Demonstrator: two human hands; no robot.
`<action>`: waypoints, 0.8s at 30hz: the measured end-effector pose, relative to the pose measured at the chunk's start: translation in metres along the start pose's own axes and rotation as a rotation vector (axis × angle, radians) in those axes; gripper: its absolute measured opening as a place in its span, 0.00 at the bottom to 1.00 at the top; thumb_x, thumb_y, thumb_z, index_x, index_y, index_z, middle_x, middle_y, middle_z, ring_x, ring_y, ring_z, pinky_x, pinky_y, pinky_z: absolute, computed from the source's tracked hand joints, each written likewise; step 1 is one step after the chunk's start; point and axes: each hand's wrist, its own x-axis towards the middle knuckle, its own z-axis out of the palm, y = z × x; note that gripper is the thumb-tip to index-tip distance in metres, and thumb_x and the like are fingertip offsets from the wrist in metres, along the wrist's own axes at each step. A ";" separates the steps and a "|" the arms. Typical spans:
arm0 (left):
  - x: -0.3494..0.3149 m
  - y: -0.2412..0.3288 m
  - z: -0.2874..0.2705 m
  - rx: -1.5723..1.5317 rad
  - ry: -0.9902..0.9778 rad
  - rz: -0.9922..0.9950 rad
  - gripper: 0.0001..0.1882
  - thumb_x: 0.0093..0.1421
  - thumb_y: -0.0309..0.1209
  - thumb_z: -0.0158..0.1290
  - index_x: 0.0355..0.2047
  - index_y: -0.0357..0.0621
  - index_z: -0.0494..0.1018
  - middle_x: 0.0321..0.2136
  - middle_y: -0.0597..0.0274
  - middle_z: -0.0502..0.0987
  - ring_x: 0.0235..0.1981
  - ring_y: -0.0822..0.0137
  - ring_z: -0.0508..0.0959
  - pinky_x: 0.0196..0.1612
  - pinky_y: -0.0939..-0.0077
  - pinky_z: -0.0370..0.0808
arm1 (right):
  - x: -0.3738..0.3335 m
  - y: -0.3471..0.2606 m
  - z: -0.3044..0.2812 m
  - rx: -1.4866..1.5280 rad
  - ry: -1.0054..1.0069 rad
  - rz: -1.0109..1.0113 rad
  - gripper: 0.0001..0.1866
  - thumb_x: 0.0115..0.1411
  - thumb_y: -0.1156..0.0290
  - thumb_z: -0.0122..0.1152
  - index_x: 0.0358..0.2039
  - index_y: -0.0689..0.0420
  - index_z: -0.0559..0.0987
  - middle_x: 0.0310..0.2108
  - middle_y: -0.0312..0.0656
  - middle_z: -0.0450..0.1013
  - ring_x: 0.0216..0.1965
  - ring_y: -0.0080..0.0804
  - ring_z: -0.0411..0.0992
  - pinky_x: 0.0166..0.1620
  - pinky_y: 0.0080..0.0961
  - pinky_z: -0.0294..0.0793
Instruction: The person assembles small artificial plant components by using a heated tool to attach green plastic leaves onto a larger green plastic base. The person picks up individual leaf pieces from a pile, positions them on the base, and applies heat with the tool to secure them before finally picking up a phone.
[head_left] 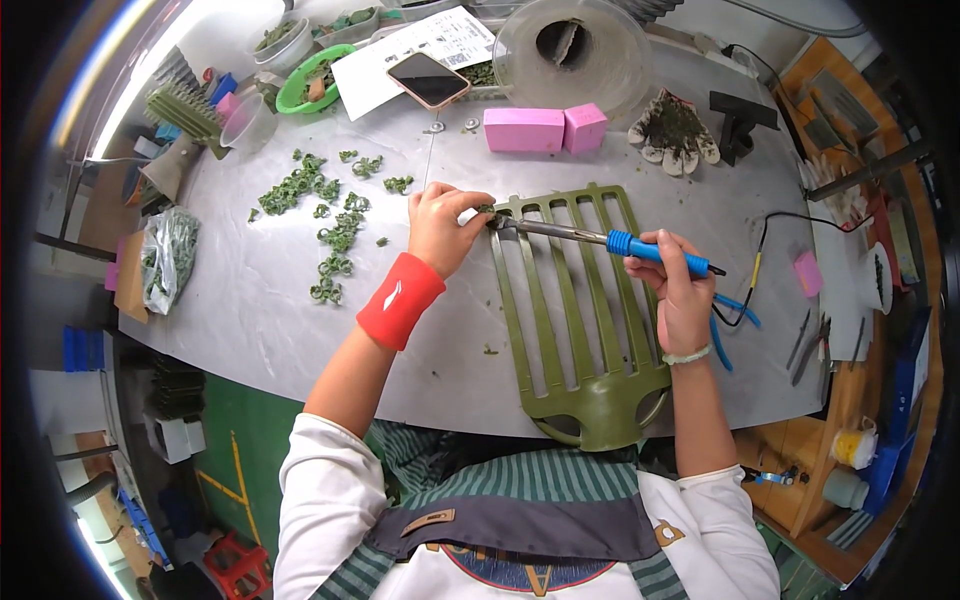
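A soldering iron (640, 246) with a blue handle is gripped in my right hand (682, 290), its metal shaft pointing left. The iron's tip meets a small dark green piece (487, 209) pinched between the thumb and fingers of my left hand (445, 225). Both hands are over the far left corner of an olive-green slatted plastic part (585, 330), which lies flat with its solid end toward me. Whether the small piece touches that corner, I cannot tell. Left of my left hand, small green curled pieces (340, 235) lie scattered in clusters on the grey table.
Pink blocks (525, 130), a dirty glove (675, 132) and a phone (428, 80) on paper stand at the back. Blue-handled pliers (720, 340) lie right of the slatted part, near the iron's black cord (762, 240). A green basket (312, 85) and a plastic bag (170, 258) are leftward.
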 end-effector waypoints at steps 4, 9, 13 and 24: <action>0.002 -0.003 0.001 0.012 0.002 0.022 0.10 0.49 0.31 0.63 0.34 0.54 0.82 0.27 0.70 0.78 0.37 0.66 0.72 0.49 0.69 0.61 | 0.002 0.001 0.003 0.011 -0.018 0.007 0.13 0.64 0.69 0.55 0.37 0.68 0.77 0.30 0.44 0.77 0.29 0.30 0.78 0.36 0.25 0.81; -0.002 -0.009 0.002 0.016 0.003 0.017 0.10 0.49 0.32 0.63 0.34 0.55 0.81 0.29 0.70 0.79 0.38 0.65 0.72 0.49 0.68 0.61 | -0.005 -0.023 -0.002 -0.082 0.017 -0.030 0.12 0.64 0.69 0.55 0.35 0.67 0.78 0.30 0.43 0.77 0.27 0.28 0.78 0.33 0.24 0.81; 0.004 -0.014 -0.011 -0.156 -0.058 -0.015 0.15 0.54 0.32 0.61 0.42 0.50 0.77 0.32 0.67 0.78 0.40 0.67 0.74 0.45 0.70 0.67 | -0.014 -0.038 -0.009 -0.097 0.016 -0.026 0.12 0.64 0.68 0.55 0.34 0.66 0.78 0.28 0.42 0.76 0.25 0.28 0.77 0.32 0.23 0.80; 0.007 -0.122 -0.042 -0.016 0.138 -0.160 0.13 0.53 0.22 0.58 0.41 0.41 0.75 0.34 0.60 0.76 0.36 0.64 0.80 0.40 0.75 0.78 | -0.021 -0.041 -0.007 -0.087 0.000 0.043 0.12 0.64 0.67 0.55 0.34 0.64 0.77 0.30 0.42 0.75 0.26 0.28 0.76 0.32 0.23 0.78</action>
